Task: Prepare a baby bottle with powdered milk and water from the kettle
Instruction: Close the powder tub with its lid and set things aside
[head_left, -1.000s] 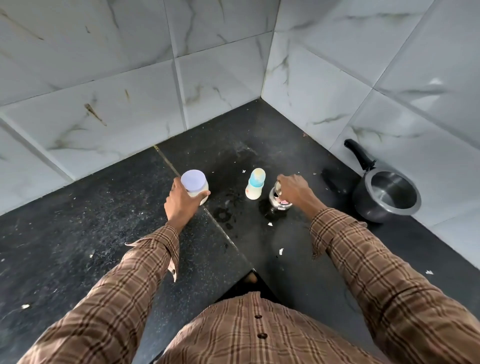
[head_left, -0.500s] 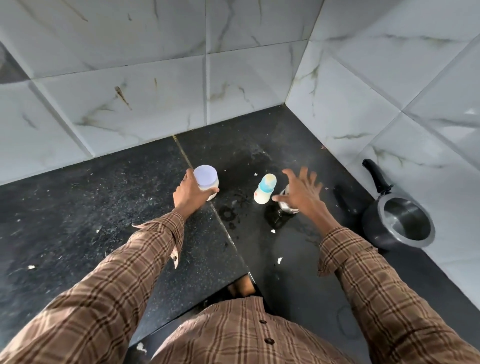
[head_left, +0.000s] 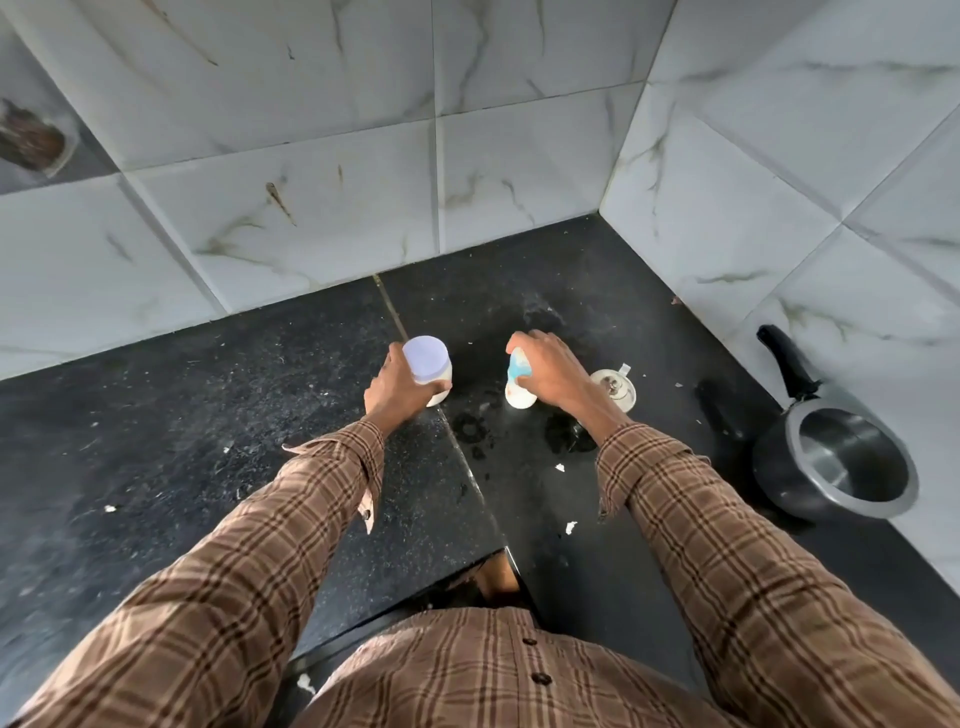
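Note:
A small white jar with a pale lilac lid (head_left: 427, 364) stands on the black counter (head_left: 208, 415), and my left hand (head_left: 397, 387) is wrapped around its left side. To its right stands a white baby bottle with a blue cap (head_left: 519, 382); my right hand (head_left: 548, 371) grips it from above and from the right, hiding most of the cap. Just right of that hand sits a small steel kettle (head_left: 614, 388) with its lid on, untouched.
A black-handled steel pot (head_left: 841, 467) stands open by the right wall. White marbled tiles close the corner behind. Wet marks and white crumbs dot the counter near the bottle. The counter edge steps inward close to my body.
My right hand let go of the kettle, opened, moved left and closed on the baby bottle. The left hand stayed on the jar. The camera tilted up slightly.

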